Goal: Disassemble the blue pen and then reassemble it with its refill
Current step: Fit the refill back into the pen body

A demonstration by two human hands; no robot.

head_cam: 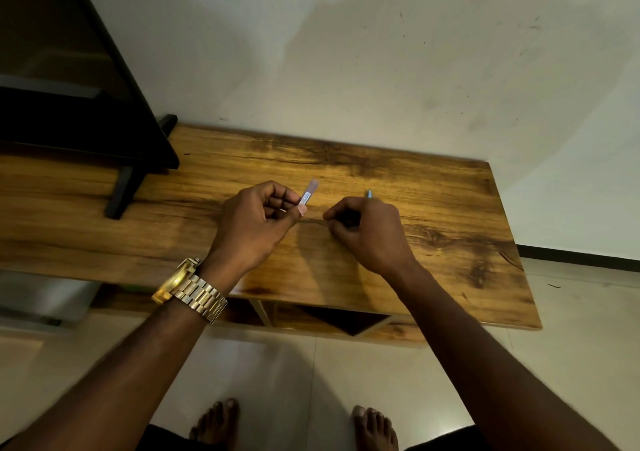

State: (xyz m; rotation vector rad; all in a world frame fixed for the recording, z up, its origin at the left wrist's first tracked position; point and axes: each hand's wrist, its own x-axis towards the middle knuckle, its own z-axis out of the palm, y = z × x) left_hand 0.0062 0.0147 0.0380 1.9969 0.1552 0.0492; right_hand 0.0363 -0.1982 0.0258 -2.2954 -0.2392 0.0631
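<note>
Pen barrel (309, 192): clear, pale, tube-shaped, small white label with blue print, too blurred to read. Left hand (258, 222) pinches its lower end between thumb and forefinger, other fingers curled in, barrel angled up-right over the table (450, 208). Right hand (367, 229) closed in a loose fist just beside it; a blue pen part (369, 193) pokes out past the knuckles, rest hidden. Tabletop wood-grain, knotty, glossy. Gold link watch (192, 288) on left wrist.

Right of the right hand (367, 232) the table (450, 243) lay bare; left of the left hand (256, 225), a black stand (124, 187) blocked.
</note>
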